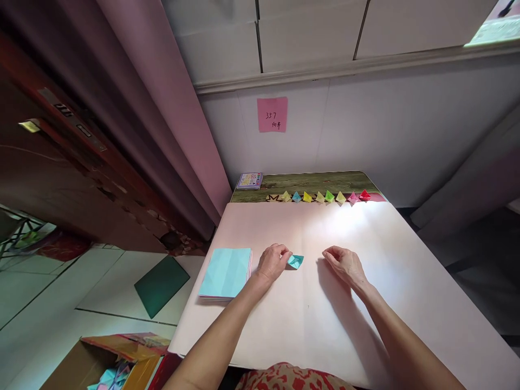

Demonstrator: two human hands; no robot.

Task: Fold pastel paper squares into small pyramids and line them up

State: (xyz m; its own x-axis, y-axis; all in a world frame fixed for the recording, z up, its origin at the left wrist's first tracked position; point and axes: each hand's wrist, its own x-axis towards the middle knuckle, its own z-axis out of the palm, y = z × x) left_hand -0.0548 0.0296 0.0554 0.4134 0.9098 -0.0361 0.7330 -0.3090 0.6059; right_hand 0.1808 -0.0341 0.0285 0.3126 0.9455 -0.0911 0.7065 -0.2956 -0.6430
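Note:
A small folded teal paper boat [296, 262] is pinched at its left end by my left hand [274, 261], just above the white table covering [284, 319]. To the right, apart from the boat, my right hand [344, 264] hovers over the covering with its fingertips drawn together; I see nothing between them. Left of my left hand lies a stack of square paper [226, 272], its top sheet light blue with faint creases. Along the table's far edge stands a row of several small folded paper boats [320, 197] in yellow, blue, green, pink and red.
A small pile of printed packets [249, 181] sits at the far left table corner. On the floor at left are an open cardboard box [101, 352] with paper pieces inside and a dark green square [161, 286]. A pink note [272, 115] hangs on the wall ahead.

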